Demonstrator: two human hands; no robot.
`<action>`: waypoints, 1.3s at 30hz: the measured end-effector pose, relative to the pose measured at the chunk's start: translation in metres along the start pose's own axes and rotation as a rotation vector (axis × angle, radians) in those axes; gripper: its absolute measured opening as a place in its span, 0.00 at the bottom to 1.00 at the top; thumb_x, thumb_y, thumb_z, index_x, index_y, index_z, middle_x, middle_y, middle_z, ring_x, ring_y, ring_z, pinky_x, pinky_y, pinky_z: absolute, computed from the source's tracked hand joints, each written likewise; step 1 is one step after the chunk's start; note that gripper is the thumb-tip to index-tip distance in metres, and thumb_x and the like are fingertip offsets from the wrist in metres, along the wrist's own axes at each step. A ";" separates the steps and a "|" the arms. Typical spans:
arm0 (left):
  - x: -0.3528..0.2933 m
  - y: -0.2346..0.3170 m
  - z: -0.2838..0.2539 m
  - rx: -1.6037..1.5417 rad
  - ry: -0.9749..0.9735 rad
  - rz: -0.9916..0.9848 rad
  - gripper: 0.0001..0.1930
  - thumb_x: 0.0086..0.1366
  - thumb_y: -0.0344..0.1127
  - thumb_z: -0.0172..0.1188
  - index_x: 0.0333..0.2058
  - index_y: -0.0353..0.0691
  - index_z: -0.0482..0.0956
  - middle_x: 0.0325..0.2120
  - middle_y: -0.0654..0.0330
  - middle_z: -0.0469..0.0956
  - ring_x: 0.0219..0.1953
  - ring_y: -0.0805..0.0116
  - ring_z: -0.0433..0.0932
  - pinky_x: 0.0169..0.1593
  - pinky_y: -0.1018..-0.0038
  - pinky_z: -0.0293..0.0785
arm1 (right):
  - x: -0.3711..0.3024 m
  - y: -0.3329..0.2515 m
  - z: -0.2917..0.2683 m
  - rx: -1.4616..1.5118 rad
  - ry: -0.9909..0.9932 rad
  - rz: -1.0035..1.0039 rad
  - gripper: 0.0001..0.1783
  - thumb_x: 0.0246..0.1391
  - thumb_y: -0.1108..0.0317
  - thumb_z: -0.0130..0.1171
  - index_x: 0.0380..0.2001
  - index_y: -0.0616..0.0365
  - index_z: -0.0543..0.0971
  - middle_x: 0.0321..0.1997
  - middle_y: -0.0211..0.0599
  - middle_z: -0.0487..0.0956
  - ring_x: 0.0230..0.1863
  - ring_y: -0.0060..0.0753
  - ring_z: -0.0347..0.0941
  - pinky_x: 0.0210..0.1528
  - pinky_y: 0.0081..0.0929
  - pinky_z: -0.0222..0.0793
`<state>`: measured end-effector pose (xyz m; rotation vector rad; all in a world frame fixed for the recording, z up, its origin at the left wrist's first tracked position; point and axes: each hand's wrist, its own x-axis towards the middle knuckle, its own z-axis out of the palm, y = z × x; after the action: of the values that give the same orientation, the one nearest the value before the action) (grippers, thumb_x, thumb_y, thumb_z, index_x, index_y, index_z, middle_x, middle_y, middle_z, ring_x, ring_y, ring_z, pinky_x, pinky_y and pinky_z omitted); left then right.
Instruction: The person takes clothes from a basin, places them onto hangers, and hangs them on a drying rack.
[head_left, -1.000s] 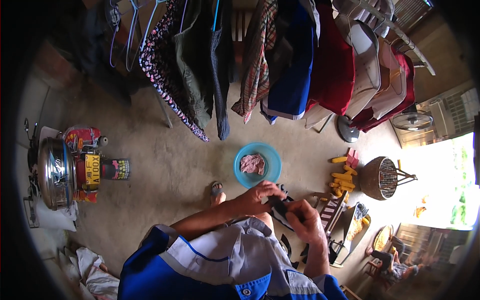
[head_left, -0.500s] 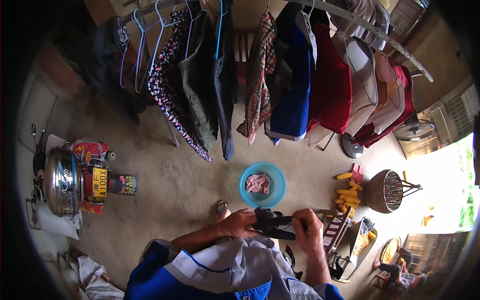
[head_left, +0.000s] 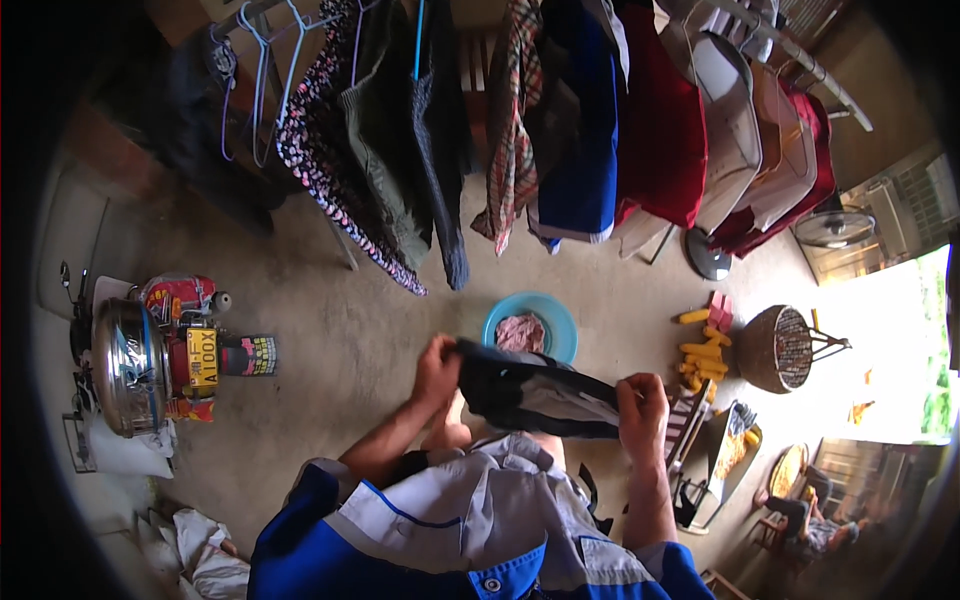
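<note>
A dark garment, black with grey parts, is stretched between my two hands in front of my body. My left hand is closed on its left end. My right hand grips the other end, fingers wrapped round the cloth. Which kind of garment it is I cannot make out. Just beyond it a blue basin stands on the floor, with a pink cloth in it. The garment hides the near edge of the basin.
Clothes on hangers, among them a red garment, hang from a rail ahead. A motorcycle stands at left. To the right are corn cobs, a woven basket, a wooden rack and a fan. Another person sits far right.
My hands have moved apart, the left one to the left and up, and the bunched garment is now spread out between them. The view has tilted slightly.
</note>
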<state>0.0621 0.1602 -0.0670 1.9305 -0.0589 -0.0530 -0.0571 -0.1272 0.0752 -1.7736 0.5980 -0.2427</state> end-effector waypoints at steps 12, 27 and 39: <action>0.035 0.063 -0.035 -0.293 -0.051 -0.078 0.13 0.71 0.37 0.48 0.35 0.33 0.77 0.29 0.63 0.77 0.35 0.77 0.71 0.42 0.76 0.70 | -0.029 0.011 0.009 -0.525 -0.807 0.059 0.19 0.48 0.61 0.69 0.40 0.60 0.78 0.33 0.50 0.79 0.33 0.50 0.78 0.40 0.35 0.74; 0.019 0.017 -0.050 0.384 -0.444 -0.398 0.11 0.63 0.37 0.55 0.37 0.36 0.79 0.19 0.60 0.79 0.21 0.71 0.79 0.29 0.73 0.75 | -0.012 0.077 0.004 -0.494 -0.177 -0.028 0.09 0.50 0.74 0.54 0.36 0.63 0.76 0.31 0.57 0.80 0.37 0.58 0.79 0.40 0.41 0.75; 0.035 0.080 -0.031 -0.695 -0.189 -0.268 0.14 0.65 0.37 0.55 0.46 0.35 0.75 0.40 0.60 0.78 0.43 0.68 0.78 0.49 0.72 0.75 | -0.007 0.022 0.023 0.418 -0.303 0.679 0.18 0.67 0.59 0.49 0.46 0.65 0.77 0.34 0.36 0.83 0.36 0.24 0.78 0.38 0.23 0.73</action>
<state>0.0981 0.1582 0.0183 1.2240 0.0846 -0.3845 -0.0585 -0.1085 0.0487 -1.0981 0.8203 0.3440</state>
